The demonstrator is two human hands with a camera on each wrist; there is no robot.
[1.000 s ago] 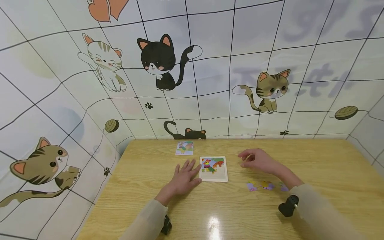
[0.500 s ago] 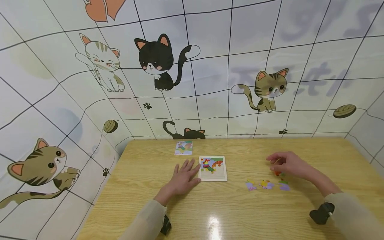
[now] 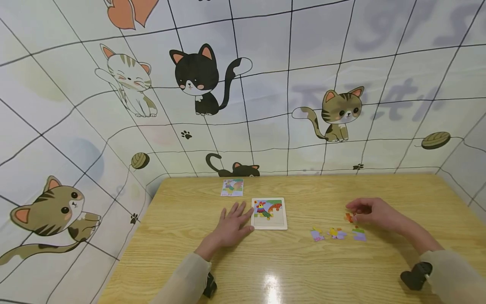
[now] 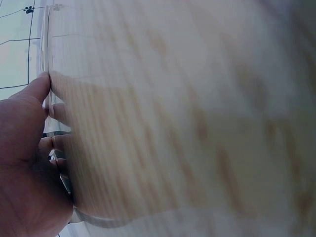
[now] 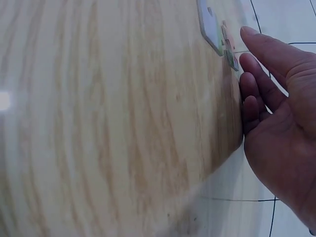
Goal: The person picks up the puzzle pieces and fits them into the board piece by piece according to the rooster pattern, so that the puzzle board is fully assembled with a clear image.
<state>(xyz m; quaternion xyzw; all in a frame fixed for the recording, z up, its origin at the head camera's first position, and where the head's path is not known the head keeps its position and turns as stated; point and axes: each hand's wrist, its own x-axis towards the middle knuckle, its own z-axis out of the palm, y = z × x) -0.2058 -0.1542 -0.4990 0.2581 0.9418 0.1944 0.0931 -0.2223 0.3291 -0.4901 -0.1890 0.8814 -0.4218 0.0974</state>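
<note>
Pieces (image 3: 359,234), loose, flat on the desk (image 3: 265,257), to the right of your tray (image 3: 286,214). Handling: likely light, thin and stiff, smooth enough to skate under a flat fingertip, not easily broken; best picked up by opposite edges between your thumb and forefinger. The tray looks shallow and rigid, probably light; steady it by its rim.

Count: one tray, holding part of a rooster picture (image 3: 263,207), bare across its lower right; one card (image 3: 232,187), behind and left of the tray; one orange piece (image 3: 349,218) by your right hand (image 3: 373,213); at least three more in a nearer row, too close together for you to number exactly. Fitted parts: seams too small to count.

Hands, two. Your left hand (image 3: 233,226): fingers spread on the desk, thumb at the tray's left edge. Your right: half curled, thumb and fingers apart, at the orange piece; whether touching it, you cannot tell.
</note>
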